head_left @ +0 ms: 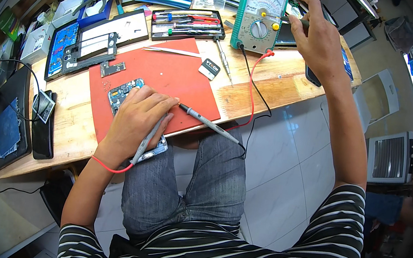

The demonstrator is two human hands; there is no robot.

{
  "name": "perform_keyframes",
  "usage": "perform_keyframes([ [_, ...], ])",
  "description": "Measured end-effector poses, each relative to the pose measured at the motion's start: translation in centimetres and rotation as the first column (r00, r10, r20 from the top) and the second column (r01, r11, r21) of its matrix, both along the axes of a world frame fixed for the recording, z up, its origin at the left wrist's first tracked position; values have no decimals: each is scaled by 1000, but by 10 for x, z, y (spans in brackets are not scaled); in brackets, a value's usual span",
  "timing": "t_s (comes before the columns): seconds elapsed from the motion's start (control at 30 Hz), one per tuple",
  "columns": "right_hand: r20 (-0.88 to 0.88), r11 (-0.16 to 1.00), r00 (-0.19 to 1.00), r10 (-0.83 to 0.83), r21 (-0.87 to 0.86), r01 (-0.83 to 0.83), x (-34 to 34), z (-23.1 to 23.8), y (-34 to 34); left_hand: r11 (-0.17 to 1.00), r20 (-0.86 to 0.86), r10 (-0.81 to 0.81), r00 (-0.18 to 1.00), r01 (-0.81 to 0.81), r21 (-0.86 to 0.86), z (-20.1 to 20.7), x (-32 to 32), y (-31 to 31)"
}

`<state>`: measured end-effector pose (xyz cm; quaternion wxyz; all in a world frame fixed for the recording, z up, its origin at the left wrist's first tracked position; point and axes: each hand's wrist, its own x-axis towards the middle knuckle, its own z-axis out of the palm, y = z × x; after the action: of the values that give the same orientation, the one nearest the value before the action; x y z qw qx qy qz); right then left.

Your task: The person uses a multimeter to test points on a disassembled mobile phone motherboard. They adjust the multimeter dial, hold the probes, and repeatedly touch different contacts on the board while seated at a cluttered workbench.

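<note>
My left hand (136, 116) rests on an opened phone (121, 96) with its circuit board bare, on a red mat. Its fingers are closed on a grey test probe (147, 141) with a red lead. A second probe (208, 123) with a black lead lies slanting across the mat edge, its tip end near my left fingertips. At the far right, my right hand (322, 42) is raised beside a teal analog multimeter (249, 22). Its fingers pinch a thin screwdriver (284, 19), which points at the middle of the meter's face. Both leads plug into the meter's lower edge.
The red mat (171, 81) carries tweezers (172, 51) and a small loose board (112, 69). Behind lies a tray of screwdrivers (186, 23). Opened tablet parts (63, 51) lie left of the mat, and a dark phone (43, 131) near the left edge. Leads hang past the table's front edge.
</note>
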<state>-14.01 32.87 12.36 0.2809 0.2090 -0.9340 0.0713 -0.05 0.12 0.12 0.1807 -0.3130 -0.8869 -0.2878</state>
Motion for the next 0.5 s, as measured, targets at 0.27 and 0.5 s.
perform_keyframes([
  [0.27,-12,1000,1000,15,-11,-15,0,0,0,1000,4,-4,1000,4,-4,1,0,0],
  [0.5,-19,1000,1000,14,-13,-15,-2,1,1,1000,-1,-1,1000,1,-4,1,0,0],
])
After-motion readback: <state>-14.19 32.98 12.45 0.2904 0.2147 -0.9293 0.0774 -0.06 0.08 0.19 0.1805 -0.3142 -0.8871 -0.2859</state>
